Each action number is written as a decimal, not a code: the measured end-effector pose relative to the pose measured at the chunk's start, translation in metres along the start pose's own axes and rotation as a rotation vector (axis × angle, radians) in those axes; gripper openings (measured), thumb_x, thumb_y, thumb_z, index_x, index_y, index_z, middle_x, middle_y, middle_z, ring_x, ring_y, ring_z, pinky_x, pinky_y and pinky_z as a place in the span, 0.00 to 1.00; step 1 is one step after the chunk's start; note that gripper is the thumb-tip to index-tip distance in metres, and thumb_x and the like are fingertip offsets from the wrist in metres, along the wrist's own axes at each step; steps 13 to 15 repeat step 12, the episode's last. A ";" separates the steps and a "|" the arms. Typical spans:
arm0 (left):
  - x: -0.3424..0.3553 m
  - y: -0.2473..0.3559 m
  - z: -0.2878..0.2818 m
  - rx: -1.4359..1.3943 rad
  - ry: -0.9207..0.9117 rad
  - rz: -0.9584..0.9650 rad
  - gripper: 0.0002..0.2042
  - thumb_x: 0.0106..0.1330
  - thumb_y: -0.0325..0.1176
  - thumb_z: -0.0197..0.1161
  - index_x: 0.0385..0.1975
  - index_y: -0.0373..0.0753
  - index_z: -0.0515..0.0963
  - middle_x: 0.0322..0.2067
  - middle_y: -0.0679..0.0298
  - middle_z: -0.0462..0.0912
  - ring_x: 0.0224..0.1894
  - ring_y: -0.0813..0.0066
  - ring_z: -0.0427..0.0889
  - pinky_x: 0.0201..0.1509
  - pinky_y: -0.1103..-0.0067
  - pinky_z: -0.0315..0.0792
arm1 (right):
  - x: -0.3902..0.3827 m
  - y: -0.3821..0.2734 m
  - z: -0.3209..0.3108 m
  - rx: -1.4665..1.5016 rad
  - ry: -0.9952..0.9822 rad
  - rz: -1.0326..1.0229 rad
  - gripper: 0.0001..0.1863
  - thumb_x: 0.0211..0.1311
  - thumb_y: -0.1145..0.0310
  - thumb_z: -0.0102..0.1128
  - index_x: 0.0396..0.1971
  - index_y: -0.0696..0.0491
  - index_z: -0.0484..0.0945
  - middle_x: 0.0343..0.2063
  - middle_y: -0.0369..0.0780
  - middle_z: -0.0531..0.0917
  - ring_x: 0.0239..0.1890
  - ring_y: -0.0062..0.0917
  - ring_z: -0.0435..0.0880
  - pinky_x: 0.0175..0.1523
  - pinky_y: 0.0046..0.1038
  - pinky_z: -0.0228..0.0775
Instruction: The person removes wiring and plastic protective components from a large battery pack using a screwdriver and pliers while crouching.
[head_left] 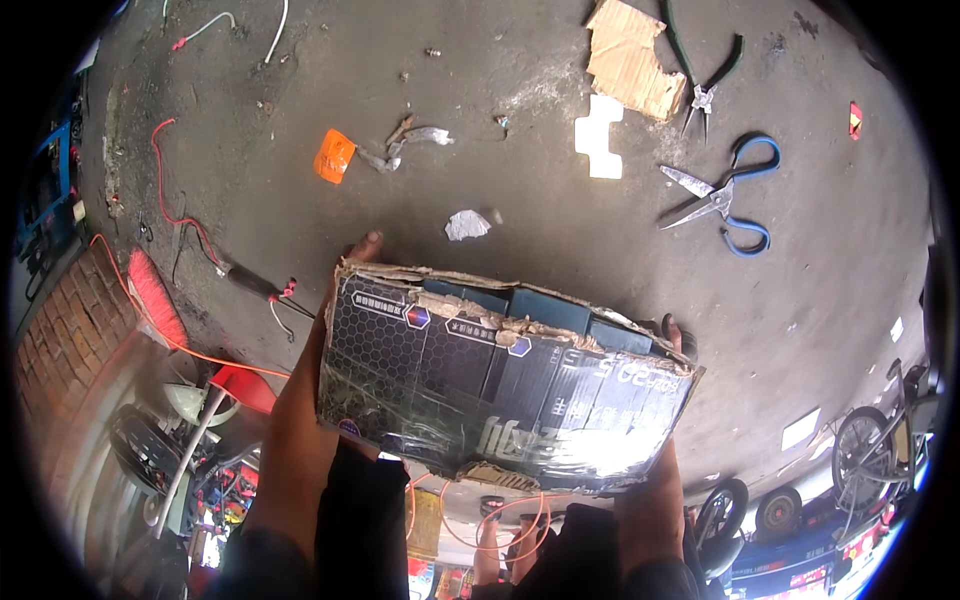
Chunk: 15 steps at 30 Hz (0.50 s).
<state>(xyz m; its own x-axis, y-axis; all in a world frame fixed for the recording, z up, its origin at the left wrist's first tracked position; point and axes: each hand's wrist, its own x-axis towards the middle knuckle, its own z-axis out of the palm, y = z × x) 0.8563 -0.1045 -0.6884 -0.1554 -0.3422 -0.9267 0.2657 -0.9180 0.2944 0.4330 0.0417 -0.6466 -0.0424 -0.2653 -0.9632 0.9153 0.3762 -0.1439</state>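
A worn black cardboard box (500,385) with a honeycomb print and torn upper edges is held between my two hands. Inside it, the tops of several dark blue-grey blocks (550,311) show along the ragged opening. My left hand (366,249) grips the box's left end, a fingertip showing over the far corner. At the right end my right hand (674,334) is closed around the box, its fingers mostly hidden behind the side. Beyond the box, a crumpled whitish scrap (467,225) lies on the grey floor (560,240).
Blue-handled scissors (722,200) lie open at the right, below dark-handled pliers (704,95) and torn cardboard (632,60). An orange packet (334,156) and a dark-handled tool (250,283) with red wire are on the left. A red broom head (155,300) stands near bricks.
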 end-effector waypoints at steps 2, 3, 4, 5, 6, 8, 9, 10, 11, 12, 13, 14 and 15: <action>-0.008 0.008 0.019 -0.048 0.053 -0.018 0.26 0.69 0.54 0.60 0.44 0.31 0.79 0.27 0.51 0.85 0.26 0.67 0.86 0.26 0.73 0.82 | -0.011 -0.009 0.027 0.039 0.005 0.074 0.22 0.72 0.49 0.54 0.22 0.49 0.75 0.20 0.36 0.80 0.22 0.21 0.78 0.30 0.25 0.73; -0.013 0.014 0.030 -0.067 0.090 -0.014 0.25 0.69 0.54 0.60 0.43 0.32 0.79 0.26 0.51 0.85 0.25 0.67 0.86 0.25 0.73 0.82 | -0.010 -0.008 0.031 0.021 0.043 0.059 0.22 0.72 0.50 0.54 0.21 0.49 0.75 0.20 0.36 0.79 0.22 0.20 0.78 0.30 0.25 0.73; -0.012 0.013 0.029 -0.102 0.035 -0.002 0.24 0.69 0.53 0.60 0.42 0.32 0.80 0.26 0.52 0.85 0.25 0.68 0.86 0.25 0.74 0.81 | -0.009 -0.007 0.035 0.004 0.080 0.043 0.22 0.72 0.50 0.54 0.21 0.48 0.74 0.19 0.36 0.79 0.22 0.20 0.78 0.29 0.25 0.73; -0.010 0.011 0.025 -0.139 -0.025 0.007 0.24 0.70 0.53 0.59 0.41 0.32 0.80 0.25 0.52 0.85 0.24 0.68 0.86 0.24 0.74 0.81 | -0.010 -0.009 0.038 -0.014 0.121 0.021 0.22 0.73 0.50 0.53 0.20 0.48 0.74 0.19 0.36 0.79 0.22 0.20 0.78 0.29 0.25 0.72; -0.008 0.009 0.021 -0.178 -0.080 0.022 0.24 0.70 0.52 0.59 0.40 0.32 0.80 0.25 0.52 0.85 0.24 0.68 0.86 0.24 0.75 0.81 | -0.007 -0.008 0.029 -0.021 -0.008 -0.017 0.22 0.73 0.51 0.53 0.21 0.49 0.74 0.19 0.37 0.80 0.23 0.20 0.80 0.30 0.26 0.74; -0.002 0.005 0.011 -0.083 0.048 -0.031 0.24 0.70 0.52 0.58 0.39 0.32 0.81 0.25 0.52 0.85 0.24 0.68 0.85 0.24 0.75 0.80 | 0.019 -0.006 -0.010 -0.068 -0.017 -0.008 0.21 0.70 0.51 0.56 0.20 0.48 0.75 0.19 0.37 0.81 0.21 0.20 0.80 0.27 0.25 0.74; 0.002 0.007 0.007 -0.012 0.087 -0.059 0.24 0.70 0.52 0.59 0.38 0.30 0.81 0.25 0.51 0.85 0.23 0.68 0.85 0.23 0.75 0.80 | 0.029 -0.008 -0.019 -0.145 0.015 -0.005 0.20 0.67 0.49 0.59 0.20 0.47 0.77 0.18 0.37 0.81 0.20 0.20 0.79 0.26 0.24 0.73; 0.006 0.008 0.003 0.056 0.121 -0.089 0.25 0.69 0.52 0.59 0.38 0.29 0.81 0.25 0.51 0.85 0.22 0.68 0.85 0.23 0.74 0.80 | 0.030 -0.010 -0.019 -0.086 -0.079 0.033 0.20 0.68 0.51 0.58 0.19 0.47 0.77 0.16 0.36 0.79 0.18 0.19 0.78 0.24 0.23 0.71; -0.007 0.019 0.019 0.020 0.135 -0.155 0.25 0.69 0.53 0.60 0.38 0.29 0.81 0.25 0.51 0.85 0.22 0.68 0.85 0.23 0.74 0.79 | 0.024 -0.011 -0.013 -0.016 -0.163 0.085 0.20 0.68 0.52 0.58 0.18 0.46 0.76 0.15 0.35 0.78 0.16 0.18 0.76 0.22 0.22 0.69; -0.021 0.031 0.038 -0.018 0.150 -0.223 0.26 0.68 0.53 0.60 0.37 0.29 0.81 0.25 0.51 0.85 0.22 0.68 0.85 0.23 0.74 0.79 | 0.021 -0.012 -0.005 -0.007 -0.138 0.083 0.20 0.68 0.52 0.58 0.18 0.46 0.76 0.15 0.35 0.78 0.16 0.19 0.76 0.23 0.22 0.69; -0.021 0.031 0.038 -0.018 0.150 -0.223 0.26 0.68 0.53 0.60 0.37 0.29 0.81 0.25 0.51 0.85 0.22 0.68 0.85 0.23 0.74 0.79 | 0.021 -0.012 -0.005 -0.007 -0.138 0.083 0.20 0.68 0.52 0.58 0.18 0.46 0.76 0.15 0.35 0.78 0.16 0.19 0.76 0.23 0.22 0.69; -0.021 0.031 0.038 -0.018 0.150 -0.223 0.26 0.68 0.53 0.60 0.37 0.29 0.81 0.25 0.51 0.85 0.22 0.68 0.85 0.23 0.74 0.79 | 0.021 -0.012 -0.005 -0.007 -0.138 0.083 0.20 0.68 0.52 0.58 0.18 0.46 0.76 0.15 0.35 0.78 0.16 0.19 0.76 0.23 0.22 0.69; -0.021 0.031 0.038 -0.018 0.150 -0.223 0.26 0.68 0.53 0.60 0.37 0.29 0.81 0.25 0.51 0.85 0.22 0.68 0.85 0.23 0.74 0.79 | 0.021 -0.012 -0.005 -0.007 -0.138 0.083 0.20 0.68 0.52 0.58 0.18 0.46 0.76 0.15 0.35 0.78 0.16 0.19 0.76 0.23 0.22 0.69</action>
